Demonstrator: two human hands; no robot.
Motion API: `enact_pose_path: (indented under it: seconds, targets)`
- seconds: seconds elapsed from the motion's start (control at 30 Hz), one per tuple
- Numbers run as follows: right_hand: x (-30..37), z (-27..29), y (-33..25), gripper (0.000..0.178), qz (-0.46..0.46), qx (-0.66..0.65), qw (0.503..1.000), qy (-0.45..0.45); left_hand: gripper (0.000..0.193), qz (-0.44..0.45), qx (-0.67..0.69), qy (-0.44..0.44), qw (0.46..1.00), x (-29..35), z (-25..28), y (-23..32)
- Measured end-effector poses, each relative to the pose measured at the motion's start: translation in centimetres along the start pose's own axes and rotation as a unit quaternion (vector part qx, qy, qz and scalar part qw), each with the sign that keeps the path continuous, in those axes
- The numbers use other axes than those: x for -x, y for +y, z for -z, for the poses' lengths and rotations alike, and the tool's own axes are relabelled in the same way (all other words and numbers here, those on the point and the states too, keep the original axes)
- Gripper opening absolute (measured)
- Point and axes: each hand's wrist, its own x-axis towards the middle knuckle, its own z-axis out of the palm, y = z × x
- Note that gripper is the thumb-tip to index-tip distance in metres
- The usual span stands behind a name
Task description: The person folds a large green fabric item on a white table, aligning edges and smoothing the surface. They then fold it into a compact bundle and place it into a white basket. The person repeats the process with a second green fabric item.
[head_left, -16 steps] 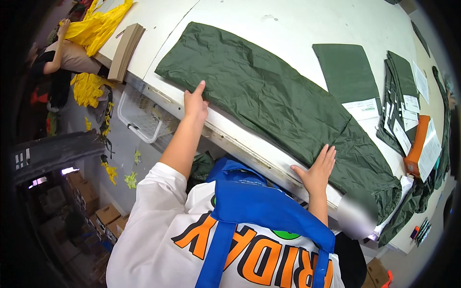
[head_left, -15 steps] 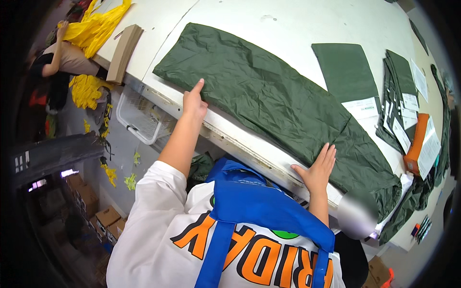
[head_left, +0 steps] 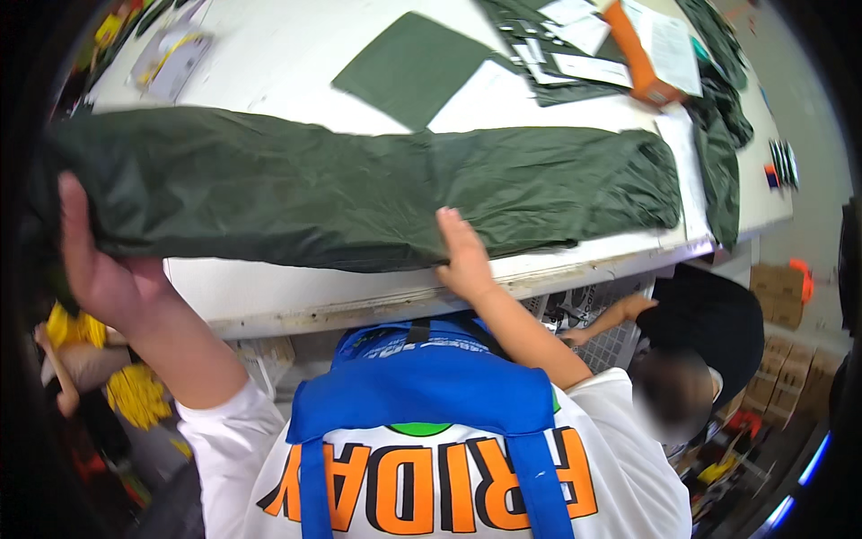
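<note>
Across the upper half of the frame, a white table (head_left: 269,63), near edge bowed along the middle. Stretched over its front from the left rim to right of centre, a long dark green fabric piece (head_left: 314,193), wrinkled, gathered at the right end. At lower centre, a white shirt (head_left: 628,463) under a blue apron (head_left: 422,395). At upper centre, a flat green panel (head_left: 409,67), white paper beside it, lower corner right up against the long piece. At lower right, bent low beside the table, a co-worker in black (head_left: 709,314). At upper right, a pile of green pieces (head_left: 530,45) under loose white papers, and bunched green cloth (head_left: 718,171) hanging over the edge. At left, the left hand (head_left: 112,274), blurred, in front of the long piece and hiding part of it; cannot tell whether clasping or merely touching. At far right, brown cartons (head_left: 777,292). At upper right, by the pile, an orange box (head_left: 637,58). Near centre, the right hand (head_left: 465,256), fingers straight, laid on the long piece's lower edge, not closed around it. At upper left, a clear plastic bag (head_left: 171,58); at lower left, yellow cloth (head_left: 139,395).
</note>
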Motion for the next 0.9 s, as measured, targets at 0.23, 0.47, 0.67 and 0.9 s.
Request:
enact_pose_path:
  seconds: [0.23,0.47,0.67,0.9]
  targets:
    - [2.8,-4.2,0.5,0.059,-0.185,-0.481,0.853,-0.081,0.048,-0.088,-0.075,-0.594,0.796,6.7,-29.9,-10.9]
    - [2.7,-1.5,-0.4,0.044,-0.261,-0.519,0.808,-0.100,0.079,0.000,-0.300,-0.767,0.566,22.3,-34.1,-31.9]
    - [2.9,-5.0,-0.1,0.057,-0.255,-0.571,0.780,-0.029,0.065,-0.166,-0.369,-0.707,0.579,18.9,-18.3,-26.9]
    - [1.4,-4.5,-2.1,0.041,-0.073,-0.395,0.912,-0.085,0.069,-0.004,-0.567,-0.650,0.507,15.2,-2.6,-21.6]
